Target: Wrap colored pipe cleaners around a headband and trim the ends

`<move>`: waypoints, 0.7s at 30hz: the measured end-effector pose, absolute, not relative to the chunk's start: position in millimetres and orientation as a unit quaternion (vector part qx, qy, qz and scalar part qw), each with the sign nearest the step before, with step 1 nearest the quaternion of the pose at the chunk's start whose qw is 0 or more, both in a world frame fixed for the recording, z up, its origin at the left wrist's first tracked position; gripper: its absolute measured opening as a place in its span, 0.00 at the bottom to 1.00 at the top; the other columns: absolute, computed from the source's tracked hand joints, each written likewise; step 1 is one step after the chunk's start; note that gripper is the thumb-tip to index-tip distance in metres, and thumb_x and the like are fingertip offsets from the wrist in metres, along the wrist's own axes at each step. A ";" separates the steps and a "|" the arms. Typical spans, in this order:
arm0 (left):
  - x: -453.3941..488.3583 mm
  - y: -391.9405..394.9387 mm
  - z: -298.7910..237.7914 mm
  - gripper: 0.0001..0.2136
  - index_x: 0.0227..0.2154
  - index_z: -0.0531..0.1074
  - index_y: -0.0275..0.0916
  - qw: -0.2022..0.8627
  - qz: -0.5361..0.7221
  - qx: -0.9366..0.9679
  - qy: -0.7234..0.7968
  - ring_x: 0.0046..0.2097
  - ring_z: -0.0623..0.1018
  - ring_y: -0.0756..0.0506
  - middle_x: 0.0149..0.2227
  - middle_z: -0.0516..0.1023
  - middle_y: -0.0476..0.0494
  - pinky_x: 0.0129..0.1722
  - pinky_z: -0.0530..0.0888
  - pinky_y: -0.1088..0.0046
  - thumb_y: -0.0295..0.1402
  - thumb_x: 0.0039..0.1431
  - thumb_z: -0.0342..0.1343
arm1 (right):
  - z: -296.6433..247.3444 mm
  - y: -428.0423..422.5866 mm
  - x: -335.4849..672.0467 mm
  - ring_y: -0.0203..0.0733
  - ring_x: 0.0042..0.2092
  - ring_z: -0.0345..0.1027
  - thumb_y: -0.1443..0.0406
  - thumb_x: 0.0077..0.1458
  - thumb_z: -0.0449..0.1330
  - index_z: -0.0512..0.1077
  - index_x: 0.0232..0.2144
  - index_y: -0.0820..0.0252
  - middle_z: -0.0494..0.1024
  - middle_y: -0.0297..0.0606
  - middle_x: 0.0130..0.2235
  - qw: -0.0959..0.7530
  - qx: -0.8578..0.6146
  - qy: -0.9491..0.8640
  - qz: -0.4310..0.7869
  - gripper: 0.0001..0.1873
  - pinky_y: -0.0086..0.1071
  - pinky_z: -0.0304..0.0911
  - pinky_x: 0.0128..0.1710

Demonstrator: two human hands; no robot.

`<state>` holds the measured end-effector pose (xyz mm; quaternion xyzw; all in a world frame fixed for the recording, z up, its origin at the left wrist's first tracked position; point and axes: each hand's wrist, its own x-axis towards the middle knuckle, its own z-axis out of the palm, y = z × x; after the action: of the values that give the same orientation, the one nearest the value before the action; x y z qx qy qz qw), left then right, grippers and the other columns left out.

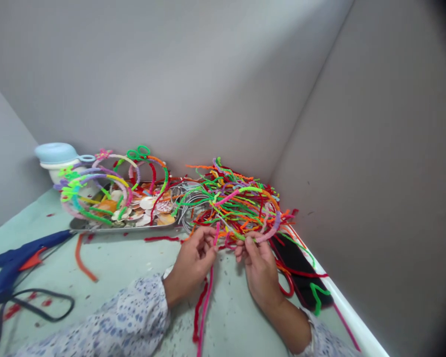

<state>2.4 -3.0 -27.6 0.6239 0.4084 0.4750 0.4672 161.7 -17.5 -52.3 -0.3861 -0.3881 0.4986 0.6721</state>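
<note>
Pink pipe cleaner (pixel 205 297) was pinched in my left hand (pixel 193 259), grip pressed together on it, its tail trailing down the tabletop (pixel 134 267). My right hand (pixel 260 270) pinched stems at the near edge of the loose pipe-cleaner pile (pixel 238 198). Progress, as I judged it: several wrapped hoops (pixel 96 183) lay done on the shell tray (pixel 96 226), but most stems sat unused. Glue gun (pixel 11 263) lay apart, far left.

Blue glue gun (pixel 11 264), shell tray (pixel 126 229)
</note>
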 end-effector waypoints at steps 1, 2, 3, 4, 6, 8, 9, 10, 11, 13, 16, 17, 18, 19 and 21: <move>3.5 -6.7 -26.6 0.10 0.42 0.68 0.40 0.478 0.467 0.629 0.398 0.30 0.68 0.50 0.31 0.69 0.49 0.30 0.65 0.77 0.30 0.57 0.53 | -52.3 -17.2 161.8 0.35 0.28 0.70 0.58 0.59 0.58 0.65 0.37 0.55 0.75 0.31 0.29 0.671 -0.387 -0.390 0.499 0.08 0.28 0.65 0.26; 4.5 -10.0 -26.3 0.10 0.43 0.68 0.40 0.488 0.455 0.635 0.389 0.31 0.68 0.50 0.32 0.70 0.49 0.30 0.65 0.77 0.30 0.58 0.53 | -52.2 -17.1 161.7 0.35 0.28 0.70 0.58 0.59 0.58 0.65 0.37 0.55 0.75 0.31 0.29 0.667 -0.388 -0.393 0.500 0.08 0.28 0.65 0.27; 5.3 -12.6 -26.6 0.10 0.43 0.68 0.40 0.498 0.442 0.641 0.382 0.32 0.68 0.50 0.33 0.71 0.48 0.31 0.65 0.77 0.30 0.58 0.52 | -51.8 -17.2 161.5 0.35 0.28 0.70 0.58 0.59 0.58 0.65 0.37 0.55 0.75 0.31 0.29 0.662 -0.388 -0.397 0.504 0.08 0.28 0.65 0.27; 6.1 -14.7 -27.3 0.10 0.43 0.68 0.39 0.508 0.427 0.646 0.378 0.32 0.68 0.49 0.33 0.71 0.48 0.31 0.65 0.77 0.30 0.59 0.52 | -51.3 -17.3 161.1 0.35 0.28 0.70 0.58 0.59 0.58 0.65 0.37 0.55 0.75 0.31 0.29 0.657 -0.389 -0.399 0.507 0.09 0.28 0.65 0.27; 7.2 -16.7 -28.7 0.08 0.42 0.68 0.39 0.526 0.404 0.648 0.374 0.34 0.69 0.49 0.34 0.71 0.47 0.33 0.65 0.76 0.32 0.60 0.52 | -49.7 -17.8 160.0 0.34 0.27 0.70 0.57 0.58 0.59 0.65 0.38 0.55 0.76 0.30 0.28 0.652 -0.390 -0.398 0.515 0.10 0.28 0.65 0.27; 7.9 -16.6 -28.9 0.07 0.40 0.68 0.38 0.543 0.393 0.643 0.370 0.34 0.69 0.49 0.33 0.71 0.48 0.33 0.64 0.76 0.33 0.60 0.52 | -48.0 -18.6 158.8 0.34 0.26 0.69 0.57 0.56 0.60 0.66 0.38 0.56 0.75 0.30 0.27 0.651 -0.388 -0.396 0.520 0.12 0.27 0.64 0.27; 8.1 -16.1 -28.6 0.07 0.39 0.68 0.38 0.551 0.392 0.639 0.367 0.33 0.68 0.50 0.32 0.71 0.48 0.33 0.64 0.76 0.34 0.60 0.52 | -47.2 -19.2 158.2 0.34 0.26 0.69 0.57 0.56 0.61 0.66 0.38 0.56 0.75 0.30 0.27 0.649 -0.385 -0.396 0.523 0.12 0.27 0.64 0.26; 8.2 -15.3 -27.9 0.07 0.39 0.68 0.38 0.558 0.391 0.635 0.364 0.33 0.68 0.50 0.32 0.71 0.48 0.33 0.64 0.76 0.34 0.60 0.52 | -46.6 -19.9 157.8 0.34 0.26 0.68 0.57 0.55 0.61 0.66 0.37 0.57 0.75 0.30 0.26 0.646 -0.383 -0.398 0.527 0.12 0.27 0.64 0.26; 8.2 -14.4 -27.1 0.07 0.38 0.67 0.37 0.563 0.392 0.630 0.364 0.32 0.68 0.50 0.31 0.70 0.49 0.32 0.64 0.76 0.35 0.60 0.53 | -46.1 -20.8 157.5 0.33 0.26 0.68 0.57 0.55 0.61 0.66 0.37 0.57 0.75 0.30 0.26 0.641 -0.381 -0.400 0.532 0.12 0.27 0.63 0.26; 8.2 -12.6 -25.5 0.08 0.36 0.68 0.36 0.566 0.396 0.618 0.375 0.30 0.67 0.51 0.29 0.69 0.50 0.30 0.64 0.77 0.36 0.59 0.54 | -45.5 -22.7 157.2 0.33 0.26 0.67 0.57 0.56 0.61 0.66 0.37 0.57 0.74 0.30 0.25 0.632 -0.378 -0.407 0.540 0.12 0.26 0.63 0.26; 8.1 -9.7 -24.4 0.11 0.35 0.69 0.36 0.564 0.416 0.590 0.401 0.26 0.65 0.53 0.26 0.68 0.51 0.26 0.62 0.78 0.39 0.58 0.56 | -46.0 -24.9 157.2 0.32 0.26 0.66 0.57 0.55 0.61 0.66 0.36 0.58 0.74 0.30 0.25 0.617 -0.380 -0.414 0.551 0.12 0.26 0.63 0.26; 8.1 -8.6 -24.3 0.11 0.37 0.69 0.36 0.568 0.425 0.576 0.407 0.25 0.65 0.53 0.26 0.68 0.52 0.24 0.62 0.78 0.39 0.57 0.56 | -46.3 -25.3 157.2 0.32 0.25 0.66 0.56 0.55 0.61 0.66 0.35 0.58 0.74 0.30 0.26 0.610 -0.384 -0.416 0.555 0.13 0.25 0.62 0.25; 8.2 -7.5 -24.3 0.12 0.38 0.69 0.36 0.574 0.433 0.562 0.409 0.23 0.64 0.54 0.25 0.69 0.52 0.23 0.61 0.78 0.40 0.56 0.57 | -46.5 -25.4 157.1 0.32 0.25 0.66 0.56 0.54 0.61 0.66 0.35 0.58 0.74 0.30 0.26 0.604 -0.388 -0.417 0.558 0.13 0.25 0.62 0.24; 8.3 -6.2 -24.3 0.13 0.38 0.70 0.35 0.583 0.438 0.548 0.410 0.22 0.63 0.54 0.24 0.68 0.53 0.21 0.61 0.78 0.40 0.55 0.57 | -46.7 -25.2 156.9 0.32 0.24 0.66 0.55 0.54 0.61 0.66 0.35 0.58 0.74 0.31 0.26 0.599 -0.392 -0.418 0.559 0.14 0.25 0.61 0.23; 8.3 -3.7 -24.5 0.15 0.37 0.70 0.34 0.599 0.443 0.527 0.408 0.19 0.63 0.54 0.21 0.68 0.54 0.20 0.60 0.78 0.41 0.54 0.59 | -46.6 -24.2 156.3 0.31 0.23 0.65 0.54 0.53 0.61 0.66 0.37 0.59 0.74 0.31 0.26 0.587 -0.402 -0.425 0.560 0.16 0.25 0.60 0.22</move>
<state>8.3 -3.7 -24.5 0.5267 0.4081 0.4435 0.5995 156.3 -24.2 -46.6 -0.4016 -0.4247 0.5599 0.5873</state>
